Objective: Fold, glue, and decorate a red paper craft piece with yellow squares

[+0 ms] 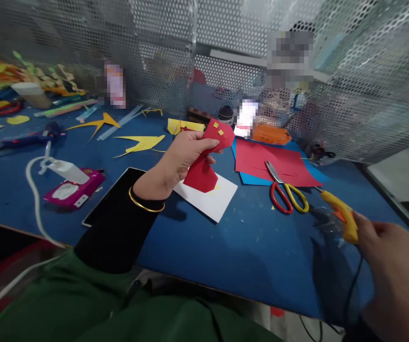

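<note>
My left hand [190, 156] pinches a red paper cutout [201, 175] with small yellow squares stuck near its upper end. It hovers over a white sheet [222, 202] that bears a few yellow scraps. At the right, my right hand [390, 256] is closed round the back end of a yellow glue gun [349, 221], whose nozzle points toward the far left and whose cord hangs down. Scissors [279, 187] with one red and one yellow handle lie between my hands, their blades resting on red paper [261, 159].
A blue glue gun [33, 137] and a magenta power strip [74, 190] with a white plug are at left. Yellow paper cutouts [140, 144], a dark tablet-like panel [115, 194] and a lit phone [246, 118] lie around. A perforated metal screen [161, 57] borders the table's back.
</note>
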`<state>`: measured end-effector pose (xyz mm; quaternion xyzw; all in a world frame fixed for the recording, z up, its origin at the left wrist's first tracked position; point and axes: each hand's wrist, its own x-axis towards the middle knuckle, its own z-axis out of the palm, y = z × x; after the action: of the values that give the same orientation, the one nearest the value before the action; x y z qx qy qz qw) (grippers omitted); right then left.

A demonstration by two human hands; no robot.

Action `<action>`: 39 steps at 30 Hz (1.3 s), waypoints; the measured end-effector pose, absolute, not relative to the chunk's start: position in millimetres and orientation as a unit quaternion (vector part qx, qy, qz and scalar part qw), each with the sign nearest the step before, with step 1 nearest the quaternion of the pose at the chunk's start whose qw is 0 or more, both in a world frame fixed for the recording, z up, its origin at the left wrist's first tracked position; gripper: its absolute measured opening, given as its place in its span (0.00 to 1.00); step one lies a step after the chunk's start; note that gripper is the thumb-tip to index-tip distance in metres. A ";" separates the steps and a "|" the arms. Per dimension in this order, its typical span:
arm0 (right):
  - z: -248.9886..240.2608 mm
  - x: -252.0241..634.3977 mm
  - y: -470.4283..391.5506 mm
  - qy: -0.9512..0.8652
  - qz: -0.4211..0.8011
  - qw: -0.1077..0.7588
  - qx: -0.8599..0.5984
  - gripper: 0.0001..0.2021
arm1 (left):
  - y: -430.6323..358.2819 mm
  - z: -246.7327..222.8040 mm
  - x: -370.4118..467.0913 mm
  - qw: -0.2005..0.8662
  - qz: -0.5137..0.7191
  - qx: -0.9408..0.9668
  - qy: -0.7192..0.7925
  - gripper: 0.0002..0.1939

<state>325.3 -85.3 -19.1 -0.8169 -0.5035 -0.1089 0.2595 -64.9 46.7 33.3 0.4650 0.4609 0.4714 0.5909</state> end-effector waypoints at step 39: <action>-57.7 110.3 19.8 -0.678 0.308 0.431 -0.509 0.05 | 53.4 14.8 -61.9 0.589 0.453 0.481 0.465 0.05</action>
<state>110.3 19.8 -57.7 -0.5090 -0.6783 0.3078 0.4314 -61.9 53.4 14.8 0.4815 0.4651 0.4525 0.5891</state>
